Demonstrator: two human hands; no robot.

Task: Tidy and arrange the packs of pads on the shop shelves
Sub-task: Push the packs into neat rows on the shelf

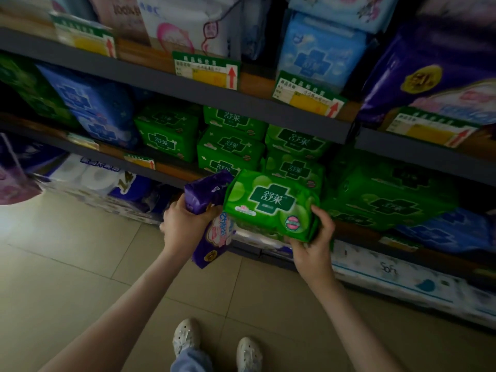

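Right hand (314, 245) is gripping the glossy green plastic pack of pads (271, 205) before the matching green shelf stack (295, 146). The left hand (185, 224) is clutching a purple plastic pack (206, 191). Probably best sliding green in level, label outward.

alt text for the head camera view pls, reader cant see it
A person's left hand grips a purple pack of pads and the right hand grips a green pack, both held up before shop shelves. Similar stacked green packs sit on the shelf just behind, with blue packs to their left and a tiled floor below.
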